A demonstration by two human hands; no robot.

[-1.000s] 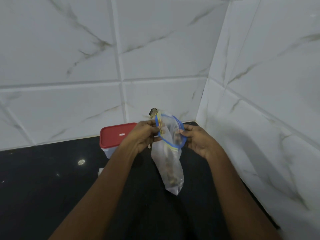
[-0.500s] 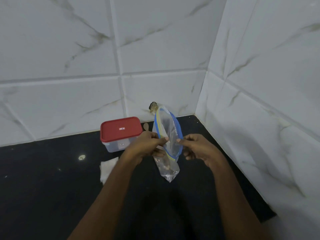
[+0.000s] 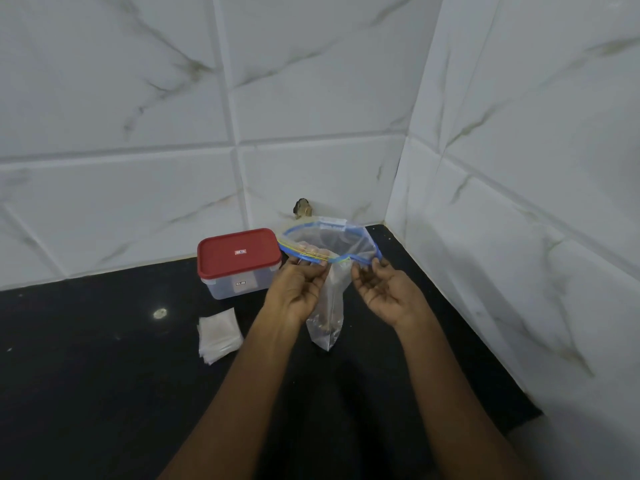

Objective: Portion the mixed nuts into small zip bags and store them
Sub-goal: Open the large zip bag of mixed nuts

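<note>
Both hands are working one zip bag [image 3: 325, 306] above the black counter [image 3: 86, 393], just right of the frame's middle. The left hand [image 3: 299, 289] is pinching the blue-and-yellow zip rim on its near edge, fingers together on the plastic. The right hand [image 3: 384, 292] is lying palm up with fingertips hooked under the rim toward 3 o'clock; it is touching the rim, but whether it is truly gripping I cannot tell. Held this way, the two hands are stretching the mouth into a wide loop, most likely so that nuts can go in or come out without spilling. The body of the bag is hanging straight down, its bottom corner close to the counter or resting on it, and a small brown clump is sitting low inside, probably nuts.

At 9 o'clock from the bag, a clear box [image 3: 239, 263] with a red lid is standing against the tiled wall, shut, likely the store for the finished portions. At 8 o'clock, a stack of small flat bags [image 3: 219, 336] is lying within easy reach of the left hand, presumably waiting to be filled. At 12 o'clock, in the corner behind the rim, a small brown object [image 3: 302, 206] is showing; I cannot tell what it is.

Count: two hands, one open bag, one box, one stack whose number I cannot read, one unknown object.
</note>
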